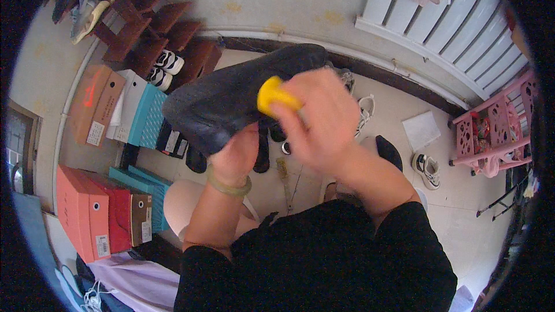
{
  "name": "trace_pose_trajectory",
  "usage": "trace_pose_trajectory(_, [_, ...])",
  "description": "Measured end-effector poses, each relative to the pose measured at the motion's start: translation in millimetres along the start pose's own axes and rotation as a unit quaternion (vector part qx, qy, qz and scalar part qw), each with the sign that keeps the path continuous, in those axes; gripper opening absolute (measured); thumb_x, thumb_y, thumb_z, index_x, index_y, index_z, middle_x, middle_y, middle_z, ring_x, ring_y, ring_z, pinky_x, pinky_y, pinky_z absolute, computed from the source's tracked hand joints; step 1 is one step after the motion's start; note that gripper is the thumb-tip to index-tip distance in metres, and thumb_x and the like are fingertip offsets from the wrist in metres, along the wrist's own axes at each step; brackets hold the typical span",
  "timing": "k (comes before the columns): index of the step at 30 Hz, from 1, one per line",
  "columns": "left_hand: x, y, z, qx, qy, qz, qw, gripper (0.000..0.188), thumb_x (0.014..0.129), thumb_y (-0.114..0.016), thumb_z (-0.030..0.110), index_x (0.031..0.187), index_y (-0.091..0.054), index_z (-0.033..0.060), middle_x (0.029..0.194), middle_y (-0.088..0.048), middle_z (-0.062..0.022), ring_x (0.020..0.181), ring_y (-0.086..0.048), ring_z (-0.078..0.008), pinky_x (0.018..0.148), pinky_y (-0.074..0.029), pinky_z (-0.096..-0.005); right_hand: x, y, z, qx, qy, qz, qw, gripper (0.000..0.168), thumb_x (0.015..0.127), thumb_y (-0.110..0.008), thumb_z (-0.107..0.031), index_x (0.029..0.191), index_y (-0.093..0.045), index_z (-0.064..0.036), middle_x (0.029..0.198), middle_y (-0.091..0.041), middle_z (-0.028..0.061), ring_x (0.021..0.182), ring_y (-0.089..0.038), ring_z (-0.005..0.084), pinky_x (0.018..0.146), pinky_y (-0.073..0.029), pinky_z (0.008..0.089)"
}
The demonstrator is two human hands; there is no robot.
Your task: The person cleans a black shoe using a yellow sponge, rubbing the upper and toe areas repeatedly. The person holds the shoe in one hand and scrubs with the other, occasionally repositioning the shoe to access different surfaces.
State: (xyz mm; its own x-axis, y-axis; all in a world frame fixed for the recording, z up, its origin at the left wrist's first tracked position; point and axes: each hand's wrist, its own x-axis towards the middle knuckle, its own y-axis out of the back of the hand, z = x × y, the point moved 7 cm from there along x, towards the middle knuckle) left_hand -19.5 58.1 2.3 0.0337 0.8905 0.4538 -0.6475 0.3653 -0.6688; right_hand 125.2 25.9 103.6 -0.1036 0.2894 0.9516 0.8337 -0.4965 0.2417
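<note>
A black boot [234,91], seemingly leather, is held up in front of me, tilted, with one end towards the upper right. My left hand [236,156] reaches into its lower opening and supports it; those fingers are hidden inside. A bangle circles that wrist. In my right hand [325,112] is a small yellow object [277,95], possibly a sponge or applicator, pinched between thumb and fingers close over the boot's side. Motion blurs this hand, and I cannot tell whether the yellow object touches the boot.
Shoe boxes [93,104] are stacked at left beneath a brown shoe rack [151,43]. A sneaker [426,171] and a white sheet [421,130] lie on the tiled floor at right. Beyond stand a pink rack [490,130] and a white radiator [433,21].
</note>
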Motion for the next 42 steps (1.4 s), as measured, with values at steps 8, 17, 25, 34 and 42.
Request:
trace_pose_trajectory(8, [21, -8, 10, -0.16, -0.011, -0.072, 0.985, 0.051, 0.088, -0.058, 0.026, 0.135, -0.047, 0.0111, 0.139, -0.048, -0.0079, 0.129, -0.044, -0.027, 0.113, -0.027, -0.0465, -3, 1, 38, -0.035, -0.148, -0.053, 0.987, 0.021, 0.075, -0.07, -0.008, 0.091, -0.058, -0.001, 0.08, -0.057, 0.0157, 0.07, -0.058, 0.0342, 0.06, -0.048, 0.0398])
trace_pose_trajectory(17, [14, 8, -10, -0.163, 0.098, 0.076, 0.979, 0.046, 0.085, -0.055, 0.007, 0.131, -0.05, 0.0062, 0.133, -0.053, -0.0097, 0.126, -0.047, -0.0268, 0.112, -0.03, -0.0439, -2, -10, 16, -0.044, -0.045, -0.017, 0.998, 0.026, 0.068, -0.072, -0.005, 0.09, -0.059, -0.001, 0.081, -0.059, 0.0141, 0.069, -0.059, 0.0314, 0.058, -0.049, 0.0381])
trace_pose_trajectory(25, [-2, 40, -40, -0.147, 0.163, 0.181, 0.959, 0.044, 0.085, -0.052, 0.012, 0.129, -0.05, 0.0058, 0.131, -0.054, -0.0104, 0.122, -0.05, -0.0266, 0.108, -0.035, -0.0454, -10, -17, 1, -0.101, -0.003, -0.058, 0.993, 0.03, 0.066, -0.075, -0.001, 0.093, -0.06, -0.001, 0.085, -0.061, 0.0142, 0.068, -0.06, 0.029, 0.056, -0.049, 0.0338])
trace_pose_trajectory(34, [2, 25, -29, -0.076, 0.137, 0.113, 0.981, 0.047, 0.086, -0.056, 0.02, 0.131, -0.048, 0.0085, 0.131, -0.054, -0.0078, 0.123, -0.05, -0.0262, 0.108, -0.035, -0.0459, -9, -19, -2, -0.094, 0.018, -0.044, 0.994, 0.03, 0.065, -0.075, -0.002, 0.092, -0.061, 0.0, 0.086, -0.06, 0.0138, 0.066, -0.058, 0.0275, 0.054, -0.048, 0.0332])
trace_pose_trajectory(42, [6, 20, -29, -0.12, 0.145, 0.094, 0.978, 0.047, 0.086, -0.055, 0.019, 0.131, -0.048, 0.0061, 0.133, -0.053, -0.0087, 0.125, -0.048, -0.0258, 0.109, -0.032, -0.0446, -12, -24, 3, -0.095, 0.039, -0.028, 0.994, 0.031, 0.065, -0.075, -0.002, 0.092, -0.06, 0.0, 0.084, -0.059, 0.0146, 0.065, -0.058, 0.0281, 0.054, -0.047, 0.0337])
